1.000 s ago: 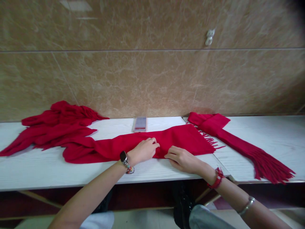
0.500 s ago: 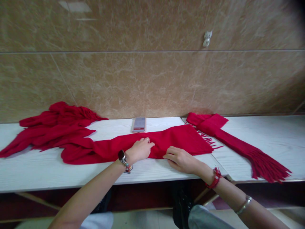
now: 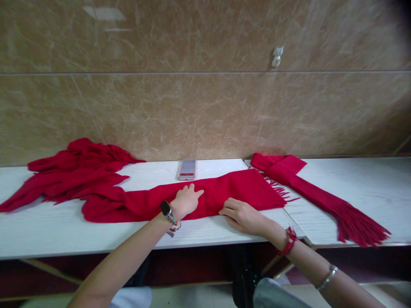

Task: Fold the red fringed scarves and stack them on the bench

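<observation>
A red fringed scarf (image 3: 234, 188) lies lengthwise across the white table, smoothed flat on the right and bunched toward the left. On its middle rests my left hand (image 3: 186, 201), palm down, thumb spread away from the fingers and nothing held. My right hand (image 3: 240, 215) is at the scarf's near edge, fingers curled and closed on the cloth; the fingertips are partly hidden. Past the fringe, a second red scarf (image 3: 308, 194) lies folded over itself, its tassels reaching toward the front right.
A crumpled heap of red cloth (image 3: 80, 167) sits at the left, meeting the flat scarf's bunched end. Against the back lies a phone (image 3: 187, 169). A brown marbled wall (image 3: 180, 111) rises behind the white table (image 3: 128, 237), with a small white cat-shaped piece (image 3: 277, 57) on it.
My left hand has slid left along the scarf, its thumb now spread out. My right hand stays at the near edge. The view has shifted slightly.
</observation>
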Demonstrator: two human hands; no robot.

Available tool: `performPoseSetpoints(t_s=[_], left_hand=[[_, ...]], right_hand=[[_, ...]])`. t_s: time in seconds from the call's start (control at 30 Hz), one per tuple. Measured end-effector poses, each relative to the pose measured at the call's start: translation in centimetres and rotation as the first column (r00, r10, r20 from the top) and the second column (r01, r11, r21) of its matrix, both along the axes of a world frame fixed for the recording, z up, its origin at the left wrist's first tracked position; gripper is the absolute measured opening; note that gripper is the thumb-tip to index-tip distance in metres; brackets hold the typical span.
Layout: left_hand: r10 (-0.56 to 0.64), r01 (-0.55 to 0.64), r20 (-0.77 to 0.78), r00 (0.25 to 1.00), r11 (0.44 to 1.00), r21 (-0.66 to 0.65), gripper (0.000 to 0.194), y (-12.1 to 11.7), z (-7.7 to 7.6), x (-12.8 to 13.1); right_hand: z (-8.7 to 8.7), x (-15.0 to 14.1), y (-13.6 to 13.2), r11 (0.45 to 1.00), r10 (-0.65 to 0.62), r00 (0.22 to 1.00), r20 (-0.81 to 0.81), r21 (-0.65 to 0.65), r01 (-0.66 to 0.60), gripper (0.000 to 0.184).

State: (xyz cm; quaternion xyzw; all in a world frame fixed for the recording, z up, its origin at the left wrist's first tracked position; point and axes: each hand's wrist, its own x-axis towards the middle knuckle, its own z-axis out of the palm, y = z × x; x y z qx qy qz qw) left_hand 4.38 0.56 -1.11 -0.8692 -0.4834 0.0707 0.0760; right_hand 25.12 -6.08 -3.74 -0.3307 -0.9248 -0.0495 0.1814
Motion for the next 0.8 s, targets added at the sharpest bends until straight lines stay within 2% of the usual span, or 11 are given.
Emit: performPoseSetpoints(t_s=[0.07,0.13,0.2,0.33,0.4,0.43,0.5,0.57,0.63,0.7,0.8], left_hand=[[-0.150,0.151,0.024,0.988,0.987,-0.058,0.055,-0.2,0.3,0.0],[-0.220,0.226,0.068,0.973,0.970,-0.095,0.058,0.0,0.5,-0.1],[-0.128,0.137,0.093,0.987,0.987,-0.088,0.052,0.6,0.5,-0.4],[0.217,-0.216,0.079,0.973,0.976,-0.013,0.040,1.3,0.3,-0.6],[0.266,-0.269,0.071,0.961,0.963,0.030,0.040,1.3,0.1,-0.6],[0.224,-0.228,0.072,0.972,0.973,0.045,0.040,1.3,0.0,-0.5],[0.005,-0.008,0.084,0.996,1.000,0.028,0.044,1.4,-0.3,-0.3],[-0.242,0.246,0.127,0.962,0.969,-0.018,0.055,1.7,-0.5,-0.2],[-0.320,0.330,0.155,0.935,0.943,-0.042,0.057,2.1,-0.6,-0.3],[-0.213,0.219,0.139,0.967,0.975,-0.024,0.050,2.4,-0.5,-0.5],[0.064,-0.066,0.096,0.993,0.998,0.018,0.040,2.4,-0.3,-0.8]], right_hand=[[-0.1,0.0,0.1,1.000,-0.001,1.000,0.001,0.004,0.001,0.022],[-0.2,0.0,0.1,1.000,0.001,1.000,0.001,0.003,-0.001,0.022],[-0.2,0.0,0.1,1.000,0.003,1.000,0.002,-0.001,-0.003,0.023],[0.2,-0.1,0.0,1.000,-0.011,1.000,0.016,-0.019,0.011,0.023],[0.6,-0.4,0.1,0.999,-0.034,0.999,0.027,-0.030,0.034,0.023],[0.7,-0.6,0.2,0.998,-0.052,0.998,0.028,-0.036,0.053,0.023],[1.0,-1.2,0.7,0.994,-0.095,0.995,0.037,-0.053,0.097,0.023],[1.1,-1.8,1.5,0.987,-0.139,0.988,0.070,-0.072,0.144,0.022],[1.0,-2.3,2.3,0.979,-0.177,0.977,0.120,-0.078,0.187,0.021],[0.7,-2.7,2.9,0.976,-0.199,0.968,0.153,-0.059,0.210,0.021],[-0.1,-2.7,3.1,0.975,-0.219,0.961,0.168,-0.003,0.223,0.024]])
